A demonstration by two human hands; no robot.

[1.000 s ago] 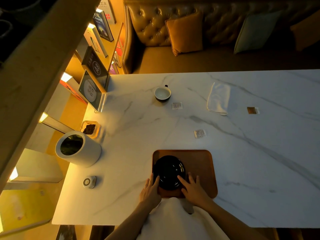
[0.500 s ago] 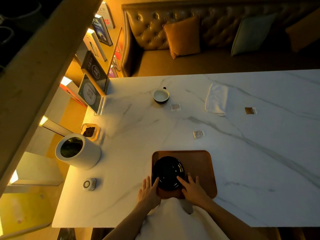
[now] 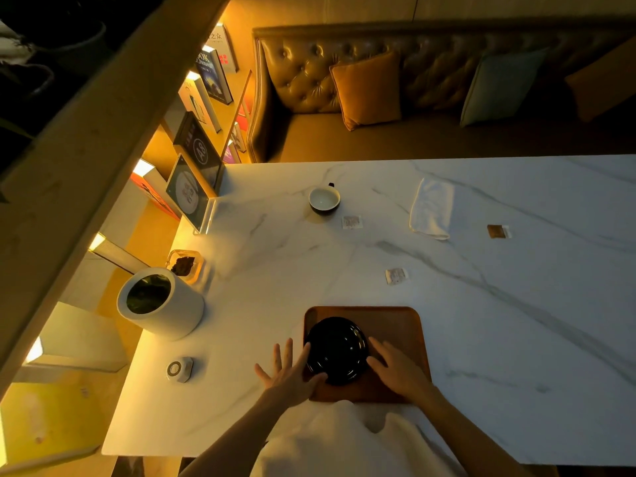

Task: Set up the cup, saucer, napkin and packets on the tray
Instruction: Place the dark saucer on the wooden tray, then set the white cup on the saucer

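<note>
closest in, the left hand lies open at the near-left corner of the tray. its fingers are straight and spread wide apart, holding nothing. the forefinger and thumb lie along the left rim of the black saucer; whether they press on it i cannot tell. the right hand rests flat on the tray, its fingers straight and close together, tips against the saucer's right rim, gripping nothing. the saucer sits between the two sets of fingers, on the left half of the brown tray, which rests at the near edge of the white marble table. left of the left fingers lies a small round white device. beyond it stands a white cylindrical container with a small glass dish just behind. ahead of the right fingers, past the tray's far edge, the nearest packet lies pale and flat on the table. farther out from the fingers stands the cup, upright and white inside, with a second packet just to its right. further right lies the folded white napkin, and right of that a brown packet. cup, napkin and all three packets are on the table, well apart from the tray. behind the table runs a tufted sofa with cushions.
</note>
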